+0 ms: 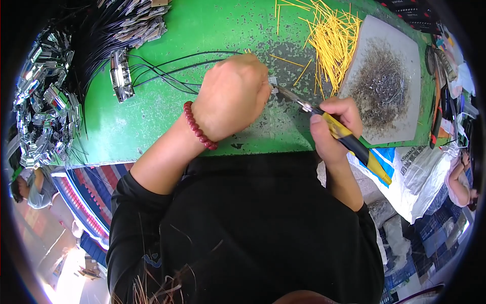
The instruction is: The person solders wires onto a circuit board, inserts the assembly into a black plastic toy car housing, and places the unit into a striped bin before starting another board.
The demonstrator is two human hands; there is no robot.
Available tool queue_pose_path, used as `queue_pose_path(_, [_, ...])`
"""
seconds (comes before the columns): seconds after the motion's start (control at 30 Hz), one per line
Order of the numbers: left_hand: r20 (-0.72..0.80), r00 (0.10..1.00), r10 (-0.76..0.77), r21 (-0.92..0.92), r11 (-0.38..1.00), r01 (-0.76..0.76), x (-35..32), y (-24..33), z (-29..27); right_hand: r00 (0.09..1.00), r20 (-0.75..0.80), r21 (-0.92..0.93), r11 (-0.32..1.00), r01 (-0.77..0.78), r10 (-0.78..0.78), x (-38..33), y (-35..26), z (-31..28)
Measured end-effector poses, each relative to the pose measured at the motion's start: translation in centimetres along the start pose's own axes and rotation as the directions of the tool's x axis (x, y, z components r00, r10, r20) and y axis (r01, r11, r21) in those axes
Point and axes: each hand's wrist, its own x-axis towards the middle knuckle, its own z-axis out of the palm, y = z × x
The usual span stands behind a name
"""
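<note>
My left hand point(235, 93), with a red bead bracelet point(190, 120) at the wrist, is closed and seen from the back. Black wires point(172, 65) run under it from a silver metal-framed part point(121, 76) on the green table. A small whitish piece point(274, 83) pokes out by its fingers, which are mostly hidden. In my right hand point(338, 124) is a soldering iron point(349, 139) with a yellow and black handle. Its tip points left and reaches close to the whitish piece; whether they touch, I cannot tell.
Loose yellow wires point(331, 43) lie beyond my right hand. Beside them is a pale board point(374, 76) covered with dark residue. Silver parts are heaped at the left point(45, 101) and far left point(142, 23). Tools point(439, 96) line the table's right edge; other people are at both sides.
</note>
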Motion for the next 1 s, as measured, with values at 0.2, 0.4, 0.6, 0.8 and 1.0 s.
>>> queue_pose_path(0.2, [-0.004, 0.999, 0.037, 0.022, 0.999, -0.037, 0.0, 0.1, 0.2, 0.995, -0.097, 0.184, 0.982, 0.05, -0.033, -0.6, 0.3, -0.6])
queue_pose_path(0.4, [-0.004, 1.0, 0.0, 0.004, 1.0, 0.0, 0.3, 0.1, 0.1, 0.991, -0.106, 0.16, 0.982, 0.103, -0.086, -0.3, 0.4, -0.5])
queue_pose_path(0.6, [-0.03, 0.999, 0.017, -0.037, 0.999, -0.018, 0.3, -0.3, -0.4, 0.987, -0.136, 0.171, 0.98, 0.103, -0.081, -0.2, -0.5, -0.3])
queue_pose_path(0.8, [-0.101, 0.991, 0.086, -0.029, 0.996, -0.089, -0.6, -0.9, 1.0, 0.958, -0.281, 0.105, 0.99, 0.094, -0.061, -1.7, -0.1, -0.3])
queue_pose_path(1.0, [0.031, 1.0, 0.003, -0.027, 1.0, -0.002, -1.3, 2.0, -0.3, 0.977, -0.213, 0.049, 0.998, 0.037, -0.025, -0.5, -0.5, -0.4])
